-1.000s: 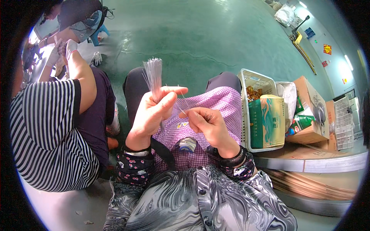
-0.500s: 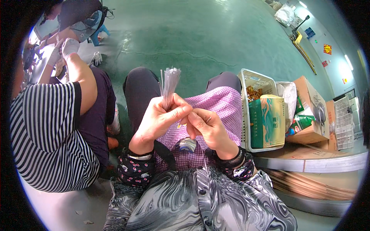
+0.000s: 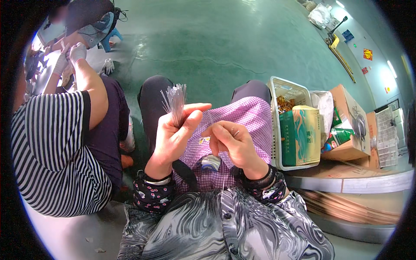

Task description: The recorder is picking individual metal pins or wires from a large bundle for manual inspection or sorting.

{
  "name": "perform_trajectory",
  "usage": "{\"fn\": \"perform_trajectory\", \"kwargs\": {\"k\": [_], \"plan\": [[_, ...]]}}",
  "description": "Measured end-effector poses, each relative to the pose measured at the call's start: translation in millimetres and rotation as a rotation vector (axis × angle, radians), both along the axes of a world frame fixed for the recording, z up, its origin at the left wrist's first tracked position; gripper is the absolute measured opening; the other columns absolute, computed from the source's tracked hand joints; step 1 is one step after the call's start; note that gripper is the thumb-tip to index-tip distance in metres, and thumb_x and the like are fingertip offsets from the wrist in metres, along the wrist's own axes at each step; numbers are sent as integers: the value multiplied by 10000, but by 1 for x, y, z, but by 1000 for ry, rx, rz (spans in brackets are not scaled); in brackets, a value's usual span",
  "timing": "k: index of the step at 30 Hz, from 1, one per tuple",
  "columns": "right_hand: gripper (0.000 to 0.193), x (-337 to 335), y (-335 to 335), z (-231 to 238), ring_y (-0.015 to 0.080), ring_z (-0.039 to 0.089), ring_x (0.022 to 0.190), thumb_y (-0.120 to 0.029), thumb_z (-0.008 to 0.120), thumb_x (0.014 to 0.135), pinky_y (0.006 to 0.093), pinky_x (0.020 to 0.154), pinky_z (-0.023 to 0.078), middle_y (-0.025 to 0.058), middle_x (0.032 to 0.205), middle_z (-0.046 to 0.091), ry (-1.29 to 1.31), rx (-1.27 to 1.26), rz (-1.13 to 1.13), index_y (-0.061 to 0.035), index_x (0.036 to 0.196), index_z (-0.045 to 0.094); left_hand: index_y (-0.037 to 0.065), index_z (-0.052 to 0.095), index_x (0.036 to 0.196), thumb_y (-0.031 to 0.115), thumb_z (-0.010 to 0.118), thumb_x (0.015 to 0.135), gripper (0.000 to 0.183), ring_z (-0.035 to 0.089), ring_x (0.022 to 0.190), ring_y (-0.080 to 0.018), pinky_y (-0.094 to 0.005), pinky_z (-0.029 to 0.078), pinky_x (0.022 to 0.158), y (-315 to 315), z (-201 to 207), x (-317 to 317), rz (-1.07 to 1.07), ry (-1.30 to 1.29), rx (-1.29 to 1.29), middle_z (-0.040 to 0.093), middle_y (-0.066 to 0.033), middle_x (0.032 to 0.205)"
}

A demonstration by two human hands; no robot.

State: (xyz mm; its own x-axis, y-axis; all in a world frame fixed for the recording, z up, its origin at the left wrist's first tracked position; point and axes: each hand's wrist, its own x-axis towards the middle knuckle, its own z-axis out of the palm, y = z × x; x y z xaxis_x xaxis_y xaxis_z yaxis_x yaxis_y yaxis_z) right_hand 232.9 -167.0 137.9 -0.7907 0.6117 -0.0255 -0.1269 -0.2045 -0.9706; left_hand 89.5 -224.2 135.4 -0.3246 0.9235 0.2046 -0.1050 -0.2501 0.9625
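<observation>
1. Left hand (image 3: 171,138): wrapped around a bundle of fine straight strands (image 3: 175,102), thumb alongside, index finger pointing out toward the right. Bundle near upright, splayed at the top. Could shed strands if held too loosely, especially with the index finger off the bundle.
2. Right hand (image 3: 234,143): thumb and fingertips closed, apparently on a fine strand (image 3: 223,186) visible below against the swirl-patterned shirt (image 3: 182,229). Exact pinch point hidden. Could kink or drop the strand if pinched unevenly.
3. Between the hands: narrow gap, faint strand traces only. Could scratch bare skin, with no gloves worn and ends pointing freely. Could tangle on crossing with the splayed tips.
4. Beneath: purple-checked apron (image 3: 251,115) across the lap. Hard to spot a fallen strand against such a pattern; likely to slide to the green floor (image 3: 208,43) with a shift of the knees.
5. To the right: white plastic basket (image 3: 274,130) beside the knee, green-and-yellow carton (image 3: 300,136) inside. Could lose a dropped strand among the contents.
6. To the left: co-worker in a striped shirt (image 3: 56,143), close by. Could jog the left arm with a sideways lean.
</observation>
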Motion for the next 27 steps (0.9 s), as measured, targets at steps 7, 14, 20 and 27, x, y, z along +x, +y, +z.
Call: {"fn": "perform_trajectory", "kwargs": {"k": [7,14,20,27], "plan": [[286,0,2,-2,17,365,469,-253,417,879,161,432,256,-10,540,487,18,49,-12,-18,839,576,31,584,1000,83,515,825,195,374,582,0,-149,304,500,-4,1,2,-38,16,-8,491,61,671],[263,-1,2,-6,12,293,454,-216,410,884,171,415,214,-64,510,344,83,26,-6,-8,807,551,8,572,1006,83,536,813,210,429,627,-11,-157,356,555,-2,3,-1,-37,24,-43,530,35,709],[233,2,1,-3,5,261,441,-182,420,881,177,398,185,-76,512,324,104,-8,45,-4,794,543,-36,570,926,67,541,803,162,513,703,-83,-217,425,658,4,-6,-3,-328,-233,10,569,-31,763],[229,6,3,-5,12,297,451,-163,428,875,178,408,214,-59,513,370,55,49,23,7,792,558,-29,561,808,37,553,781,72,502,687,-92,-220,418,637,8,-3,-2,-337,-221,82,525,-49,786]]}}
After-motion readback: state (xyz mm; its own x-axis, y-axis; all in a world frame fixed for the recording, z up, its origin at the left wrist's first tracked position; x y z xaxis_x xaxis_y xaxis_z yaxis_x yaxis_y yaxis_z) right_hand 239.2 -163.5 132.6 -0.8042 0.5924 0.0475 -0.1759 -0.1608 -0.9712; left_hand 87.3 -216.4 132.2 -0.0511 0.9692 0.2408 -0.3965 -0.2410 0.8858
